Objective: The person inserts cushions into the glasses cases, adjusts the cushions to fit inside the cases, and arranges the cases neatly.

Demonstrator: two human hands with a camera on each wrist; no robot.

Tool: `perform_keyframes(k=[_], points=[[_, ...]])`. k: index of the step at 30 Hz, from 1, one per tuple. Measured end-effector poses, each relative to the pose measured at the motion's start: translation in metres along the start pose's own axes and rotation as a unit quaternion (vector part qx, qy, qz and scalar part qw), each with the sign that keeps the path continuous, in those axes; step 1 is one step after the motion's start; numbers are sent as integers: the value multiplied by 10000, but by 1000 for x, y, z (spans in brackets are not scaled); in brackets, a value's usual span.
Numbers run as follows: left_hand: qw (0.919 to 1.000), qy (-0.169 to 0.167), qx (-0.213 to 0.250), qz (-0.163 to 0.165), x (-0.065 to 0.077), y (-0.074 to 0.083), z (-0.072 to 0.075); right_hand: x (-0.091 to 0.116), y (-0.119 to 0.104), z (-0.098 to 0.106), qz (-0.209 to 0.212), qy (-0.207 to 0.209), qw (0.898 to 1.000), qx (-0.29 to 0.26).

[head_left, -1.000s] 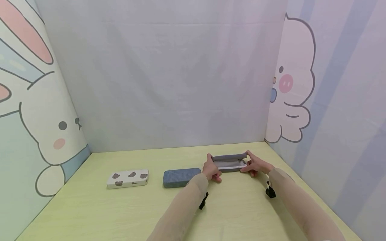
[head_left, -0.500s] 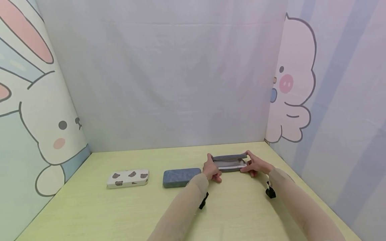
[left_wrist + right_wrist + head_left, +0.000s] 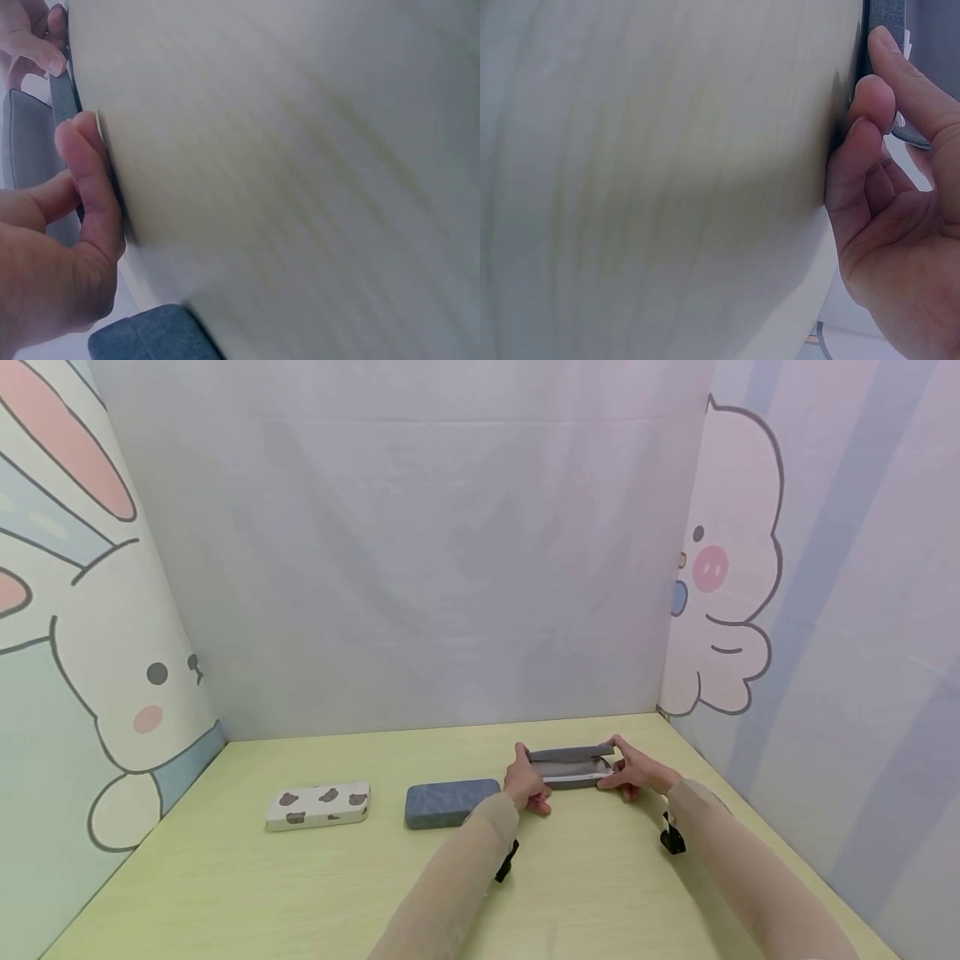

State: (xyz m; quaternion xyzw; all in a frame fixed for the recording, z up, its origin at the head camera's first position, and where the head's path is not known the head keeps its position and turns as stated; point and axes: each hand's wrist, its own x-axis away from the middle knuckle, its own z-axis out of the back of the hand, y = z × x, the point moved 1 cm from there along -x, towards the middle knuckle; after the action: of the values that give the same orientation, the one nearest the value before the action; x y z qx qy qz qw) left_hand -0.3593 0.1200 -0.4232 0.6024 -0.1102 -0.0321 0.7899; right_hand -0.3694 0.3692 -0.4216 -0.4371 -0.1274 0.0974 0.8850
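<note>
A grey fabric-covered glasses case (image 3: 572,755) lies on the table with its lid partly raised, showing a light grey lining. The left hand (image 3: 525,779) grips its left end, one finger up at the lid's corner and others low by the base. At the opposite end the right hand (image 3: 636,772) holds the case, a fingertip on the lid's corner and another on the front edge of the base. Something whitish shows inside near the right end, too small to tell. In the left wrist view, curled fingers (image 3: 94,180) of the left hand touch the base's edge.
A blue glasses case (image 3: 452,802), closed, lies just left of the left hand. Farther left is a white case with brown bear-head prints (image 3: 319,806). Fabric walls enclose the pale yellow-green table (image 3: 300,893) at the back and both sides.
The lid of the grey glasses case has tipped down slightly, narrowing the opening. Both hands keep their places at its ends, and the other two cases have not moved.
</note>
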Motion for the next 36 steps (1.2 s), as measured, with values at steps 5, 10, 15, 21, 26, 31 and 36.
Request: perform_keyframes(k=[5, 10, 15, 21, 26, 31, 36], points=[[10000, 6, -24, -31, 1, 0, 0, 1, 1, 0, 13, 34, 10000, -22], [10000, 2, -4, -14, 1, -1, -1, 1, 2, -1, -14, 35, 10000, -31], [10000, 0, 2, 39, -2, -1, -1, 1, 2, 0, -20, -15, 10000, -71], [10000, 3, -7, 43, -3, 0, -1, 1, 2, 2, -98, 16, 9999, -91], [10000, -5, -41, 1, -2, 1, -1, 3, 0, 2, -80, 49, 9999, -102], [9994, 96, -277, -163, 0, 2, 0, 3, 0, 1, 79, 59, 9999, -94], [9990, 126, -407, -166, 1, 1, 0, 4, 0, -1, 81, 62, 9999, -84]])
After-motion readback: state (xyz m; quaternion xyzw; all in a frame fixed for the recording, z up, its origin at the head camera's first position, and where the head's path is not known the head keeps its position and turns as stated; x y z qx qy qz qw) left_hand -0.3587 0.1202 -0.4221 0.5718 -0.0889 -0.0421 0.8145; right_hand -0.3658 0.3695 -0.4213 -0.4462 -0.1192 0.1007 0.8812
